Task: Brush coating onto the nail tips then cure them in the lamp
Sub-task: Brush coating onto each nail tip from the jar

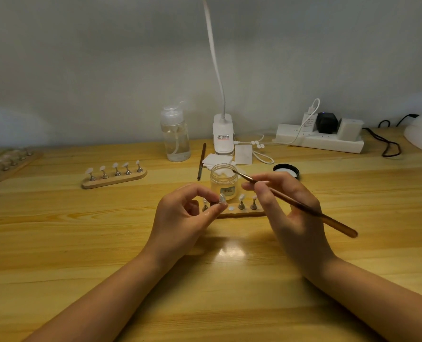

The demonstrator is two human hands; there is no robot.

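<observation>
Nail tip: you held one clear nail tip [222,198] on its small metal stand between the thumb and fingers of your left hand [187,213], lifted just above the near wooden holder [242,213].
Left hand: your fingers were closed on that stand, the tip facing up and to the right.
Brush: your right hand [289,208] pinched a thin brown brush [303,206] like a pen; the bristle end pointed up-left, over the rim of the open jar [224,181].
Right hand: thumb and first fingers were closed around the brush, the long handle going out to the right.
Near holder: two more tips on stands stayed on it, right of your left hand, and one stand was partly hidden behind your fingers.
Jar: it stood just behind the near holder, with clear liquid inside; its black lid [286,169] lay to the right.
Second holder: another wooden holder [113,177] with five tips was well apart on the left.
Farther back: a pump bottle [175,134], a spare brush [201,161], white wipes [217,161], and a clip lamp [223,134] stood near the wall.
Table: all was on a wooden table [81,230]; a power strip [321,139] was at the back right.
</observation>
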